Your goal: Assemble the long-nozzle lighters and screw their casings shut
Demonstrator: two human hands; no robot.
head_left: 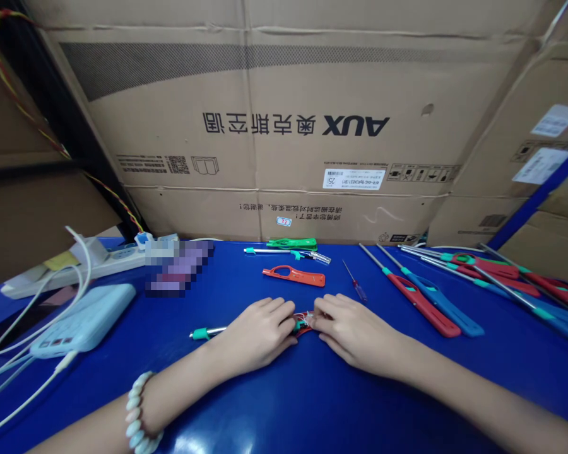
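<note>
On the blue tabletop I work with both hands on a long-necked lighter (216,330), its inner parts exposed. Its metal tube with a green end sticks out to the left of my left hand (262,331), whose fingers are closed around the handle end. My right hand (348,328) pinches at the other end of the red handle, by thin white wires and a small clear part between the hands. My fingers hide most of the handle. Beyond them lies a loose orange-red handle shell (296,276). A small screwdriver (356,282) with a purple handle lies to its right.
Behind lie a green shell (291,243) and a lighter tube with inner parts (284,251). Red lighters (423,302) and blue ones (442,304) spread on the right. A power bank (85,321) with cables and a power strip (118,257) stand left. Cardboard (284,82) walls the back.
</note>
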